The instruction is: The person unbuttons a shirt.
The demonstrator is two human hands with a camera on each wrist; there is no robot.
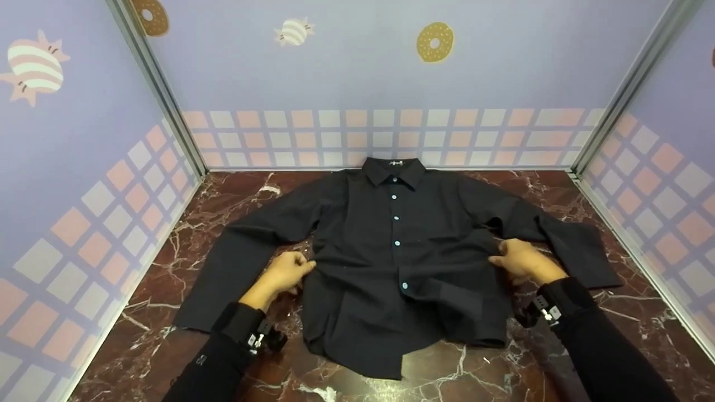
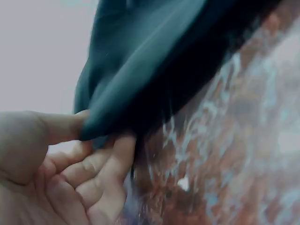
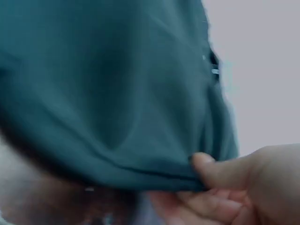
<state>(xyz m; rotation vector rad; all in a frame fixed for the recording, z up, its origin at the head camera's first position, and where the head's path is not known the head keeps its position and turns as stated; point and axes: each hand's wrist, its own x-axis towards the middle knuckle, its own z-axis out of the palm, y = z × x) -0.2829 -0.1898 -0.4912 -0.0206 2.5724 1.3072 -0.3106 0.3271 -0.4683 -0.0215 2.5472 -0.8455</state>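
Note:
A black button-up shirt [image 1: 363, 234] with pale blue buttons lies front up, its collar toward the back wall and its sleeves spread to both sides. My left hand [image 1: 286, 273] pinches the shirt's left side edge between thumb and fingers, as the left wrist view shows close up. On the opposite side seam, my right hand [image 1: 522, 259] pinches the cloth, thumb on top and fingers beneath. Creases run across the body between the two hands. The front hem is uneven, with one front panel folded over near the lowest visible button [image 1: 405, 285].
The shirt lies on a dark red marbled table [image 1: 447, 379]. Patterned lilac panels stand at the back [image 1: 357, 78], left [image 1: 72, 167] and right. The shirt collar reaches close to the back panel. Both wrists wear black camera bands.

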